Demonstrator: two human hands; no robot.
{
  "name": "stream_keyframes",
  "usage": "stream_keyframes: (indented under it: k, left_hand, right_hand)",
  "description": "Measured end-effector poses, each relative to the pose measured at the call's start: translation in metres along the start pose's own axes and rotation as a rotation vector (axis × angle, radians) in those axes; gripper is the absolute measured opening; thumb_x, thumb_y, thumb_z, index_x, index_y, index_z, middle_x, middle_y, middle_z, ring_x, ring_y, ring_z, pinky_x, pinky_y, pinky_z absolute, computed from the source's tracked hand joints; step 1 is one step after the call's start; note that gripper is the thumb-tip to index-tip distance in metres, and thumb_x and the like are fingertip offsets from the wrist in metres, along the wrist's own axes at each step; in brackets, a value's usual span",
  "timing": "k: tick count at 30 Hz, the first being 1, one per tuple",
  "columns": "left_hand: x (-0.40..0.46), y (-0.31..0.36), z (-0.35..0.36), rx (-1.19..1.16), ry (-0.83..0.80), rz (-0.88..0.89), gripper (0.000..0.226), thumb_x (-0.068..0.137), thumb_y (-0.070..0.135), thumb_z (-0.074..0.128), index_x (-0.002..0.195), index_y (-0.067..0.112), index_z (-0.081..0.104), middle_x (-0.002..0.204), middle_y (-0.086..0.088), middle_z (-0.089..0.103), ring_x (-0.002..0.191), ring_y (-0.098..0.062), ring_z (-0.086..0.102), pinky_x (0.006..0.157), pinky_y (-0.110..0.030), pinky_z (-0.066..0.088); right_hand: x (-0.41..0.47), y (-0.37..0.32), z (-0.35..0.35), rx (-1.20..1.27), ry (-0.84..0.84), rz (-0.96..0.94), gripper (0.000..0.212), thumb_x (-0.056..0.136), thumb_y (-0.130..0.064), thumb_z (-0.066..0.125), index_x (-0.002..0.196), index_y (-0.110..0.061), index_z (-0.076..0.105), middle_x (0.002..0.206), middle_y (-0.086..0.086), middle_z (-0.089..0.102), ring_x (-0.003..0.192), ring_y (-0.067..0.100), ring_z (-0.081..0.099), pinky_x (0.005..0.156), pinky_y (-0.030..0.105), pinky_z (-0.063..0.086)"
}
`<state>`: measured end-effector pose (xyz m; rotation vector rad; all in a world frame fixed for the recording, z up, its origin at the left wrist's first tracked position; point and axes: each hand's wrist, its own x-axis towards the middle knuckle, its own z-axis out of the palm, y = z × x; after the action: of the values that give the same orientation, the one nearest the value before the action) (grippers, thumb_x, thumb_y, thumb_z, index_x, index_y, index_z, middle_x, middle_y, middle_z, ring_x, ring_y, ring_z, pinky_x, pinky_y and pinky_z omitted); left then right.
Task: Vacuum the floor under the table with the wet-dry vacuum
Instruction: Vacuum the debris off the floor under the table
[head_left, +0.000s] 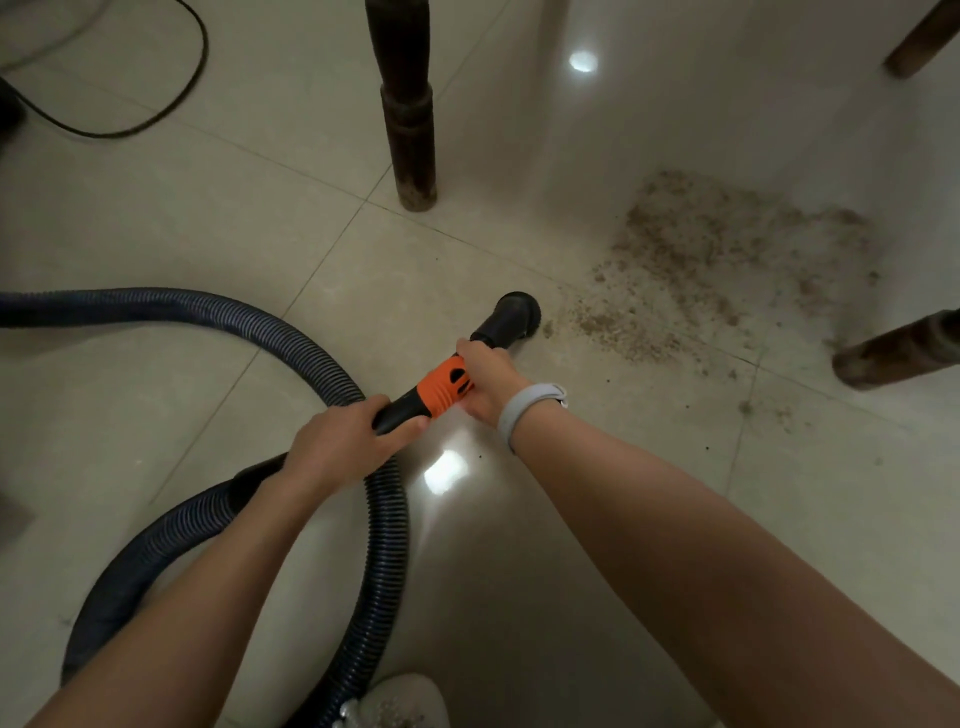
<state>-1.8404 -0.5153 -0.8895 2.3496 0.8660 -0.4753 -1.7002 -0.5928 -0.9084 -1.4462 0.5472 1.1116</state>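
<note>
While both hands grip it, nozzle (511, 318) nears debris (717, 270) — tiles.

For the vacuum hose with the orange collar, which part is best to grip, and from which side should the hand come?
Grip the rigid section by the orange collar, not the ribbed hose, which bends. Come from above, fingers wrapping around, as the tube lies low and slanted toward the floor. Here the right hand holds ahead of the collar, near the nozzle; the left hand holds behind it.
</note>
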Motion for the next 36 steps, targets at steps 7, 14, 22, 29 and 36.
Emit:
stream_keyframes:
  k: [7, 14, 22, 29, 36]
  left_hand:
    - [-0.003, 0.014, 0.000, 0.141, -0.080, 0.009, 0.045, 0.086, 0.064, 0.045, 0.096, 0.021, 0.057, 0.074, 0.002, 0.060, 0.066, -0.012, 0.057, 0.053, -0.023, 0.035]
    - [-0.005, 0.040, 0.004, 0.208, -0.130, 0.070, 0.046, 0.084, 0.068, 0.043, 0.088, 0.024, 0.055, 0.066, 0.006, 0.056, 0.061, -0.010, 0.056, 0.054, -0.025, 0.037]
    - [-0.010, 0.082, 0.027, 0.324, -0.135, 0.155, 0.043, 0.083, 0.071, 0.041, 0.079, 0.029, 0.050, 0.068, 0.005, 0.056, 0.063, -0.013, 0.056, 0.057, -0.027, 0.040]
    - [-0.008, 0.128, 0.046, 0.420, -0.201, 0.264, 0.046, 0.085, 0.069, 0.041, 0.087, 0.025, 0.054, 0.068, 0.004, 0.054, 0.062, -0.014, 0.052, 0.057, -0.028, 0.036]
    - [-0.008, 0.169, 0.070, 0.446, -0.258, 0.370, 0.044, 0.086, 0.067, 0.041, 0.092, 0.025, 0.054, 0.068, 0.006, 0.053, 0.059, -0.010, 0.048, 0.052, -0.023, 0.032]
  right_hand:
    - [-0.006, -0.008, -0.019, -0.053, 0.024, 0.082, 0.016, 0.095, -0.012, 0.044, 0.080, -0.011, 0.038, 0.079, 0.006, 0.041, 0.078, 0.021, 0.047, 0.082, 0.039, 0.048]
    - [-0.017, -0.014, -0.060, -0.041, 0.006, 0.108, 0.015, 0.098, -0.014, 0.042, 0.084, -0.009, 0.039, 0.079, 0.007, 0.042, 0.068, 0.019, 0.045, 0.069, 0.034, 0.045]
    - [-0.031, -0.015, -0.115, 0.012, 0.003, 0.066, 0.011, 0.099, -0.013, 0.040, 0.108, -0.006, 0.039, 0.083, 0.009, 0.045, 0.071, 0.021, 0.048, 0.076, 0.037, 0.046]
    - [-0.040, -0.012, -0.171, 0.074, 0.092, 0.086, 0.006, 0.100, -0.013, 0.037, 0.101, -0.007, 0.039, 0.082, 0.009, 0.044, 0.072, 0.020, 0.048, 0.079, 0.036, 0.047]
    - [-0.049, -0.006, -0.225, 0.174, 0.179, 0.100, 0.008, 0.100, -0.012, 0.036, 0.098, -0.005, 0.039, 0.081, 0.009, 0.042, 0.089, 0.025, 0.056, 0.087, 0.038, 0.049]
